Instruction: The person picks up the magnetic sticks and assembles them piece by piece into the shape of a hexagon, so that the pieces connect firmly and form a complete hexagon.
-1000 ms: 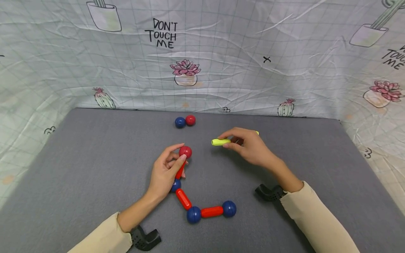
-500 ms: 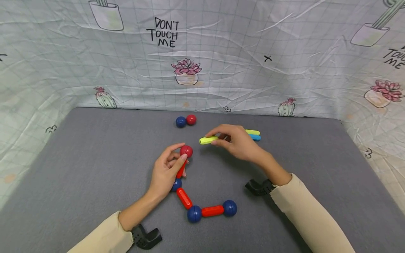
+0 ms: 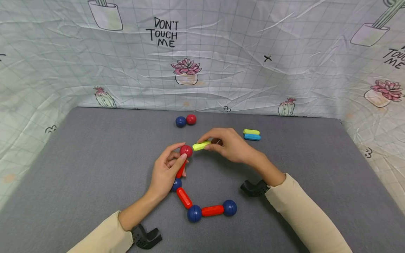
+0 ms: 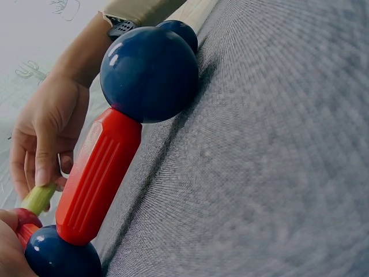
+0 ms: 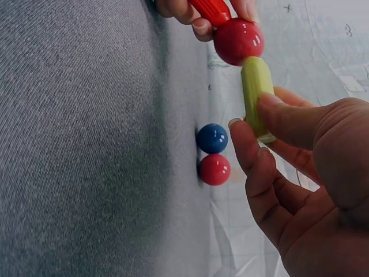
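Note:
On the grey mat (image 3: 95, 168) lies a chain of blue balls and red rods (image 3: 202, 211). Its upper red rod (image 3: 180, 171) is tilted up and topped by a red ball (image 3: 186, 150). My left hand (image 3: 166, 172) holds that rod just under the ball. My right hand (image 3: 229, 144) pinches a yellow-green rod (image 3: 201, 145), whose left tip touches the red ball. The right wrist view shows the yellow-green rod (image 5: 256, 86) end-on against the red ball (image 5: 238, 40). In the left wrist view a red rod (image 4: 98, 173) joins two blue balls (image 4: 150, 74).
A loose blue ball (image 3: 180, 121) and red ball (image 3: 191, 119) sit together near the mat's far edge. A yellow-green rod (image 3: 251, 132) and a blue rod (image 3: 252, 137) lie side by side at the right. A printed cloth backdrop (image 3: 221, 52) surrounds the mat.
My right hand has carried the yellow-green rod leftward until its tip meets the red ball. The two rods behind it are now uncovered. My left hand stayed put.

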{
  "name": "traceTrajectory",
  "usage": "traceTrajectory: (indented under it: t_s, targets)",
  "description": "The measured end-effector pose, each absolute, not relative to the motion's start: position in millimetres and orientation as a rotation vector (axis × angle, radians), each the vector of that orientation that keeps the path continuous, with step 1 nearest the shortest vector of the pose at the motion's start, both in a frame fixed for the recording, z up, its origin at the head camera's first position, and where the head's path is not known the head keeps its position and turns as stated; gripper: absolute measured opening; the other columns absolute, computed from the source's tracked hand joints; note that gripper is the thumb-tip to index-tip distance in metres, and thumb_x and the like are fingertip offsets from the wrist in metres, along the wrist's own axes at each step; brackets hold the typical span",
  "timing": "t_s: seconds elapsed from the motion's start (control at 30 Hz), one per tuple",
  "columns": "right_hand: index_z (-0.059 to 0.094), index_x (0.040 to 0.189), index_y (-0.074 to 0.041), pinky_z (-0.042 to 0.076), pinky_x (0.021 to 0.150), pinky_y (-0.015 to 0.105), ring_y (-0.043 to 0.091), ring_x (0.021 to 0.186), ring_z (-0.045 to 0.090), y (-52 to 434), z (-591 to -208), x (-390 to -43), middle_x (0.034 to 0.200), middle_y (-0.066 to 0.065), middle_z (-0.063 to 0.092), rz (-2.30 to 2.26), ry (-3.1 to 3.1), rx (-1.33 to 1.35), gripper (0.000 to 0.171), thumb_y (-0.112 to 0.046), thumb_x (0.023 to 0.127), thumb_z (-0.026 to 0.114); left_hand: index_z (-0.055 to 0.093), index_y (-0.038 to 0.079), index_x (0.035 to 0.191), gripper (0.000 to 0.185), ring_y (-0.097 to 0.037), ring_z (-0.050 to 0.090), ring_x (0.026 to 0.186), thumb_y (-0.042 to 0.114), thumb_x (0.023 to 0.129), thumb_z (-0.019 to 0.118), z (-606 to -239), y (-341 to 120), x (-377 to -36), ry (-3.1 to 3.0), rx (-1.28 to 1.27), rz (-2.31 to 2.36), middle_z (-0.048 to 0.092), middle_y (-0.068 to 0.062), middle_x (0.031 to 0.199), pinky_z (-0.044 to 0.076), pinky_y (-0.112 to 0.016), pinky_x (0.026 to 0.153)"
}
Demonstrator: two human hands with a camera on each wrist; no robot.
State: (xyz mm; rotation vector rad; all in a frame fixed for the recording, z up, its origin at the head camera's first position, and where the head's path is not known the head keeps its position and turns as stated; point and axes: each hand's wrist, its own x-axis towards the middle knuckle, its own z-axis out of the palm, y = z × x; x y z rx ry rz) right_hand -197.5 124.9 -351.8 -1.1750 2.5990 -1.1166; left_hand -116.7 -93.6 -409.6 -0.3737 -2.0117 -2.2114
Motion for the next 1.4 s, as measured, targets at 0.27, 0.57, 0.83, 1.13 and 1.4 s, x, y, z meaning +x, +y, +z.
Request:
traceTrajectory:
  t_s: [0.27, 0.57, 0.83, 1.13, 1.4]
  targets:
    - [0.071, 0.109, -0.014, 0.051, 0.075, 0.029, 0.010, 0.085, 0.059, 122, -353, -196, 0.102, -0.005, 0.067, -1.098, 2.609, -1.190, 0.023, -0.005, 0.087, 0.070, 0.050, -0.002, 0.129, 0.035, -0.027, 0.054, 0.051, 0.005, 0.096, 0.058, -422, -95, -122, -2.003, -0.382, -2.230, 0.058, -0.029, 0.086, 0.045, -0.026, 0.049]
    - [0.071, 0.109, -0.011, 0.051, 0.074, 0.026, 0.010, 0.085, 0.059, 112, -354, -198, 0.101, -0.005, 0.066, -1.096, 2.603, -1.205, 0.022, -0.007, 0.087, 0.071, 0.041, -0.003, 0.122, 0.036, -0.028, 0.054, 0.053, 0.002, 0.093, 0.061, -422, -96, -123, -1.970, -0.405, -2.277, 0.055, -0.022, 0.093, 0.046, -0.027, 0.049]
    - [0.070, 0.109, -0.010, 0.051, 0.078, 0.024, 0.012, 0.089, 0.063, 97, -350, -200, 0.104, -0.002, 0.066, -1.098, 2.608, -1.189, 0.022, -0.006, 0.088, 0.070, 0.035, -0.008, 0.120, 0.038, -0.028, 0.054, 0.054, -0.001, 0.093, 0.060, -422, -97, -123, -1.927, -0.371, -2.255, 0.051, -0.017, 0.095, 0.048, -0.025, 0.050]
    - [0.069, 0.109, -0.006, 0.051, 0.076, 0.021, 0.009, 0.087, 0.065, 82, -347, -201, 0.105, 0.000, 0.067, -1.103, 2.566, -1.214, 0.021, -0.005, 0.088, 0.069, 0.048, -0.003, 0.119, 0.030, -0.028, 0.052, 0.051, 0.002, 0.093, 0.061, -423, -96, -123, -1.937, -0.332, -2.189, 0.052, -0.023, 0.081, 0.046, -0.027, 0.046]
    - [0.069, 0.110, -0.007, 0.051, 0.077, 0.021, 0.010, 0.089, 0.065, 79, -346, -202, 0.106, 0.001, 0.067, -1.087, 2.536, -1.225, 0.021, -0.007, 0.089, 0.068, 0.054, 0.002, 0.121, 0.030, -0.029, 0.053, 0.052, 0.006, 0.093, 0.063, -423, -97, -122, -1.973, -0.305, -2.157, 0.054, -0.024, 0.081, 0.047, -0.028, 0.047]
